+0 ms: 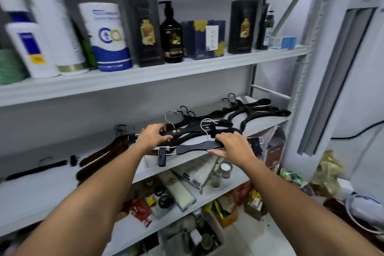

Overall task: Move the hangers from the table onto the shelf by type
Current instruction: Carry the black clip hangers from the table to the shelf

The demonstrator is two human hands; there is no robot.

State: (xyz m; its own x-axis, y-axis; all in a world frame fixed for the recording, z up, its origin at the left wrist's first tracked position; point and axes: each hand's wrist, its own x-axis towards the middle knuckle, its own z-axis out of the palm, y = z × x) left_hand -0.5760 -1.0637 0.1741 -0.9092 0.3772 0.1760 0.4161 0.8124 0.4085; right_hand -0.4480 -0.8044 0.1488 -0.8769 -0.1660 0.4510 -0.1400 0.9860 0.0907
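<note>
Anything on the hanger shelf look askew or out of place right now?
Nothing damaged. The black plastic hangers lie splayed and crossed, not stacked. The clip hanger in the right hand overhangs the front edge of the shelf; the left hand grips the lettered clip hanger.

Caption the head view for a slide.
Left hand grips rear clip hanger, right hand front clip hanger, over the shelf.

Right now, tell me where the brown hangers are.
In the head view, the brown hangers lie on the shelf, left of the left hand gripping a clip hanger.
</note>
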